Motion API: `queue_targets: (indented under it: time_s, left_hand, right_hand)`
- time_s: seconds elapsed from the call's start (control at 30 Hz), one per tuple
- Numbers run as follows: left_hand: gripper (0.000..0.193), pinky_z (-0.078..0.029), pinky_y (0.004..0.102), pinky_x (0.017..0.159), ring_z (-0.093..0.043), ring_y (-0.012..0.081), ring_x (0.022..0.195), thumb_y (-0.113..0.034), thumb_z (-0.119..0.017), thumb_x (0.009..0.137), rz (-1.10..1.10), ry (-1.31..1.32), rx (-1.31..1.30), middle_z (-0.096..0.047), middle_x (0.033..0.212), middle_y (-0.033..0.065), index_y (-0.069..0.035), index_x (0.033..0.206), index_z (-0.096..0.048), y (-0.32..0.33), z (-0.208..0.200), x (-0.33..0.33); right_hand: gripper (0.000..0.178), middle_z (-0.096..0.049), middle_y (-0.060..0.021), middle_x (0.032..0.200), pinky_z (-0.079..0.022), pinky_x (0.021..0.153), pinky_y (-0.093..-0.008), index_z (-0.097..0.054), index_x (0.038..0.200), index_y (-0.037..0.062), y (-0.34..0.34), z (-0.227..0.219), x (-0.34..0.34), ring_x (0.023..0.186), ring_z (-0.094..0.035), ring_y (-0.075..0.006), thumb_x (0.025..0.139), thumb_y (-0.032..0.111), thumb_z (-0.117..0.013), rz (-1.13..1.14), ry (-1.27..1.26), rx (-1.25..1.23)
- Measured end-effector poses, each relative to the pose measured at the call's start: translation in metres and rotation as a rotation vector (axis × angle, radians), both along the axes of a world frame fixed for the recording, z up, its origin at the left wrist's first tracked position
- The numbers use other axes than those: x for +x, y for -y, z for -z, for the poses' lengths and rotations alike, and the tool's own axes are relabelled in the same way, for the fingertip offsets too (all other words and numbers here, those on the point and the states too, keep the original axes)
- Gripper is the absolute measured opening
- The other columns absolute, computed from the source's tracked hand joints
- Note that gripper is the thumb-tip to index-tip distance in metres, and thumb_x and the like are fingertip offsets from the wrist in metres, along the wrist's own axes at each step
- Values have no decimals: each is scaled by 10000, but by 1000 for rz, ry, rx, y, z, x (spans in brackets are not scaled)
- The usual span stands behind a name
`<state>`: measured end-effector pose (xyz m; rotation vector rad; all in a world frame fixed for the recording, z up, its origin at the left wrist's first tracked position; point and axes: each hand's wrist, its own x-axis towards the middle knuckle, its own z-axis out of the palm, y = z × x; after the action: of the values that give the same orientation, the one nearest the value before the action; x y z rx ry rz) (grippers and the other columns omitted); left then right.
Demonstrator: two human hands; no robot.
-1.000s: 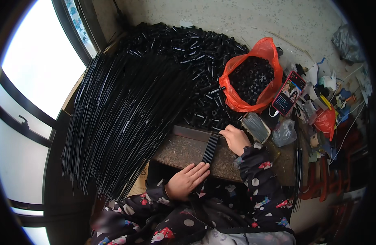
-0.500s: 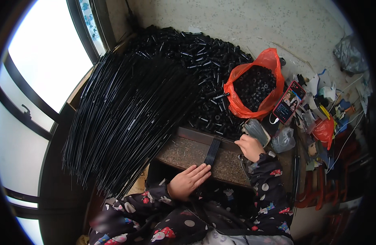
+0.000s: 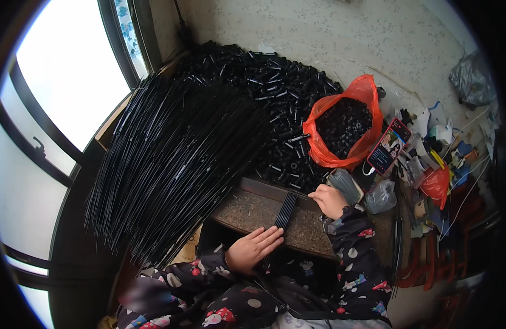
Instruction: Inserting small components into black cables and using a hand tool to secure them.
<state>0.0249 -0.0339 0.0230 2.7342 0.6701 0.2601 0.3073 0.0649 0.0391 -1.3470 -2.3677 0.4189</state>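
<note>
A row of thin black rods (image 3: 286, 210) lies side by side across the brown work board (image 3: 247, 207), their far ends by the dark raised ledge (image 3: 264, 188). My left hand (image 3: 254, 248) rests flat over their near ends, fingers stretched out. At the far ends, my right hand (image 3: 329, 200) is closed in a pinch on a thin metal wire, which reaches left toward the rods. The wire is fine and mostly hidden by the fingers. Beside this hand stands a small box (image 3: 346, 185) of thin grey wires.
A large bundle of long black rods (image 3: 165, 164) spreads at the left. Behind are heaped black tubular parts (image 3: 275, 82) and a red plastic bag (image 3: 318, 148) of small black pieces. A phone (image 3: 389, 147), a clear bag (image 3: 380, 198) and clutter sit at the right.
My right hand has shifted slightly left, closer to the far ends of the rods. My left hand stays flat on the near ends. The whole view has tilted a little.
</note>
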Motion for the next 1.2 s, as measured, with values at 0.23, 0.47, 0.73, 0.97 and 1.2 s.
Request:
queue_targets:
  time_s: [0.23,0.47,0.73,0.97,1.2]
  left_hand:
    - [1038,-178,385,1073,-177,269,1343,-345,-723,525,-20,16,55,-188,1440,155,6,1360,-215,2,9,-1]
    - [1019,-189,393,1068,-190,282,1336,-433,-710,575,-5,18,23,-199,1434,166,14,1354,-228,0,3,-3]
    - [877,-238,422,1038,-269,331,1294,-604,-586,701,-15,252,-26,-269,1396,195,9,1292,-375,-4,10,-2]
    - [783,-278,455,1011,-279,391,1270,-614,-589,686,64,323,48,-266,1379,242,-35,1202,-486,0,12,-2]
    - [518,-288,483,1006,-382,355,1213,-279,-689,658,-32,254,162,-483,1239,142,-61,1102,-535,20,-68,15]
  right_hand:
    - [116,-557,-88,789,-462,642,-348,-648,863,70,-8,5,-5,768,-579,-286,778,62,-570,-39,-95,-3]
    - [129,-578,-105,768,-467,647,-343,-656,860,40,-15,19,-31,757,-589,-284,744,79,-616,77,-231,-44]
    - [1035,-219,-99,1423,-245,1035,-359,-119,1400,35,58,-70,-54,1296,-248,-199,614,51,-792,-552,-615,-900]
    - [355,-633,-160,817,-488,795,-368,-550,1016,-40,179,-97,-120,797,-631,-252,917,288,-461,-118,-927,-313]
    - [118,-591,-201,701,-536,607,-477,-526,855,-48,234,-174,-80,613,-610,-314,861,39,-447,-496,-1415,252]
